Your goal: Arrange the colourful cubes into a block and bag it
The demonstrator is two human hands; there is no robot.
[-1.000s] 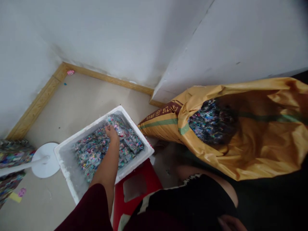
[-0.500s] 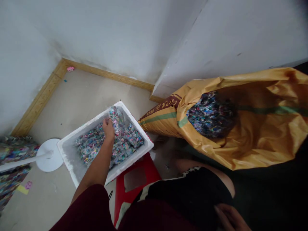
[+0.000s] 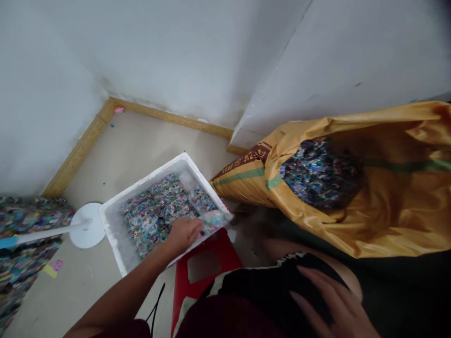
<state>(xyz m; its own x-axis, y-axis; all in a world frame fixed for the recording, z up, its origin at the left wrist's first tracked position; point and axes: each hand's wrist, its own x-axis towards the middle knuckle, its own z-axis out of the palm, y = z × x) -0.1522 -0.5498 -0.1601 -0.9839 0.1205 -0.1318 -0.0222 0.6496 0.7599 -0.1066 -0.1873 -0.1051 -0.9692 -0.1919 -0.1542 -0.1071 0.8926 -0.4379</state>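
**Floor corner: left hand (image 3: 183, 234) clamped on a clear plastic packet (image 3: 215, 219), out over the near right rim of a white foam box (image 3: 141, 187).**

Hands well apart. Right hand (image 3: 327, 300) lies open on black shorts (image 3: 271, 286), fingers spread. Box holds a heap of similar packets (image 3: 158, 206) of small colourful pieces. Red stool (image 3: 220, 249) just beside the box's near right edge. Yellow woven sack (image 3: 387, 220) lies right of the box, mouth open, filled with dark shiny packets (image 3: 320, 173). Round white stand base (image 3: 88, 225) just beside the box's left corner; its white pole runs left to a colourful heap (image 3: 24, 234) at the picture's left edge. Wooden skirting board (image 3: 169, 119) behind.
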